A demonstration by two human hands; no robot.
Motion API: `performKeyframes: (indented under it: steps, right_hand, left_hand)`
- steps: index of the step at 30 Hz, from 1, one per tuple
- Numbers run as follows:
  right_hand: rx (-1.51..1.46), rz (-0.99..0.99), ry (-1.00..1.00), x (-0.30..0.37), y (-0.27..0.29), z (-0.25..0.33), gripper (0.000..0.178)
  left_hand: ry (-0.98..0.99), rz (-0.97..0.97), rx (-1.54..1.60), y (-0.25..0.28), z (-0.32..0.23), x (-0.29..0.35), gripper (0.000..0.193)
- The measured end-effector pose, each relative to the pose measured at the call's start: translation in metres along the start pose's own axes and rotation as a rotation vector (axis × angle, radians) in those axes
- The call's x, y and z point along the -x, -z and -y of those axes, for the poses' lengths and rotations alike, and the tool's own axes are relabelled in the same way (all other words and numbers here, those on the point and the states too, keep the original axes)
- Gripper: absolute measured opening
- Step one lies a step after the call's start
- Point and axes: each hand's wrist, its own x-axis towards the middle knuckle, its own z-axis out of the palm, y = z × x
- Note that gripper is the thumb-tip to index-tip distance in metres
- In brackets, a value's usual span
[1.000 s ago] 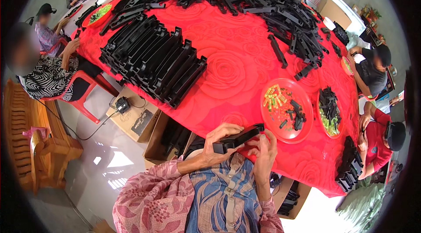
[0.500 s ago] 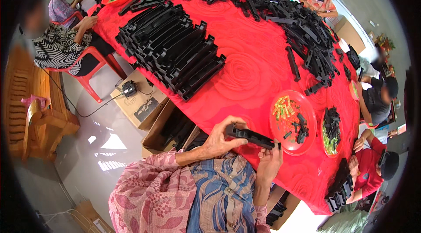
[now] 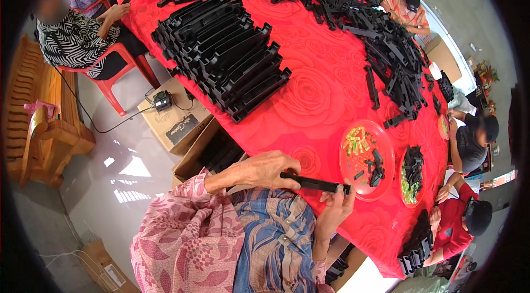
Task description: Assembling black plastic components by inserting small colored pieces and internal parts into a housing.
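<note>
A long black plastic part [image 3: 316,184] is held between my hands, just above the table's near edge. My left hand [image 3: 265,171] grips its left end, palm turned down. The fingertips of my right hand [image 3: 334,204] pinch its right end. To the right of it lies a clear, reddish round plate [image 3: 359,187] with small yellow-green pieces [image 3: 356,139] and small black pieces [image 3: 377,168]. An oval dish [image 3: 407,200] with more black and green pieces stands beyond that. Left of centre, black parts of the same long kind [image 3: 221,56] are stacked in rows.
A heap of loose black parts [image 3: 386,44] spreads across the far side of the red tablecloth [image 3: 306,91]. Cardboard boxes [image 3: 171,122] stand at the left table edge. Co-workers sit around, one in red [image 3: 455,227] at right, another on a red chair [image 3: 118,72] at left.
My left hand has turned over, from thumb and fingers around the part's end to palm down with its back upward. The black part has rolled and shows a smoother side. My view has shifted slightly.
</note>
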Motion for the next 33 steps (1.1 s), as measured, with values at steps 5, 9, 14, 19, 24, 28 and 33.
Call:
performKeyframes:
  steps: [5,9,14,19,24,28,33]
  right_hand:
    - [0.091,0.038,0.037,0.002,-0.004,0.005,0.029]
    - [0.127,0.013,0.139,0.007,-0.016,0.009,0.032]
    - [0.206,0.132,0.159,0.003,-0.003,-0.003,0.032]
    - [0.261,0.258,-0.042,0.004,-0.001,-0.011,0.02]
    - [0.311,0.303,-0.081,0.004,-0.001,-0.012,0.017]
    - [0.379,0.337,-0.096,0.003,0.002,-0.016,0.014]
    - [0.408,0.337,-0.099,0.002,0.0,-0.014,0.013]
  left_hand:
    - [-0.039,0.051,-0.076,-0.002,-0.009,0.007,0.035]
    - [-0.06,-0.011,-0.103,0.005,-0.008,0.007,0.038]
    - [-0.131,-0.4,-0.048,0.063,-0.03,0.007,0.035]
    - [-0.059,-1.047,-0.248,0.162,-0.048,0.007,0.031]
    - [0.099,-1.288,-0.664,0.286,-0.008,0.016,0.046]
    - [0.284,-1.249,-0.741,0.347,0.036,0.023,0.054]
    - [0.376,-1.168,-0.834,0.363,0.062,0.016,0.054]
